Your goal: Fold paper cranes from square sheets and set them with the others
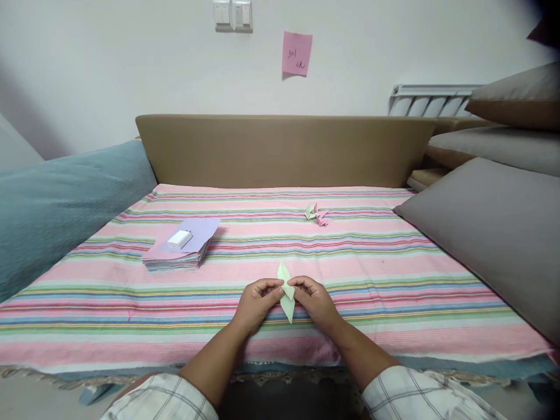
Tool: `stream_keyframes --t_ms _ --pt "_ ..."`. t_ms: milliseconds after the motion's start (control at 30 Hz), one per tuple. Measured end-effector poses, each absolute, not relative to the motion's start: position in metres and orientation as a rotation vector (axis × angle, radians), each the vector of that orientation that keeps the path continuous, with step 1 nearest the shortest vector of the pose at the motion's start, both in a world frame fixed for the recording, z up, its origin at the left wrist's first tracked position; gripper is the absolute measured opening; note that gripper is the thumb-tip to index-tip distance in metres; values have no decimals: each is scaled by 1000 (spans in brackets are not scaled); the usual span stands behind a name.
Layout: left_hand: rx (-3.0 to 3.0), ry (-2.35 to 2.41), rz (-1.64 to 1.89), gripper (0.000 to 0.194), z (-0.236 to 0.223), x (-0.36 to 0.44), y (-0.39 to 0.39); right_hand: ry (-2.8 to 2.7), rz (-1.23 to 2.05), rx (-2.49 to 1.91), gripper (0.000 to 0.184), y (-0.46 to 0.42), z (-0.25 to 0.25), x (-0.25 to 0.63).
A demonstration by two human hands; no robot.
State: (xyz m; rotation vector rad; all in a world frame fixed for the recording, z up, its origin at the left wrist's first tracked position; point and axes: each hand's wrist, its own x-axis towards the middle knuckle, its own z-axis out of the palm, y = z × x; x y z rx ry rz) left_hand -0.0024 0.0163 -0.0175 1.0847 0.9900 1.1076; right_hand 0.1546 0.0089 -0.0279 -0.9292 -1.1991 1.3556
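Note:
A pale green piece of folded paper point(287, 306), long and pointed at both ends, is held between my two hands just above the striped cloth. My left hand point(259, 300) pinches its left side near the middle with thumb and forefinger. On the opposite side my right hand point(315, 300) grips it the same way. A small flap of the paper shows between the fingertips. Farther back lie small folded paper figures point(322, 218), pink and light green, touching or close together.
At the left, a stack of coloured paper point(175, 263) carries a white charger plug point(179, 238). Striped cloth point(245, 233) covers the seat. A blue cushion point(74, 204) borders the left, grey cushions point(490, 233) the right. A brown backrest point(280, 150) stands behind.

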Motion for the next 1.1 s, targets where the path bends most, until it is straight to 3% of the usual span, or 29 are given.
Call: stream_keyframes --t_ms 400,1100 --pt "1171 994 1163 23 -20 -1 16 -1283 1293 -908 22 8 -32 154" --pt "1182 1072 1186 35 -18 5 14 -1188 1295 -1053 34 10 -33 148"
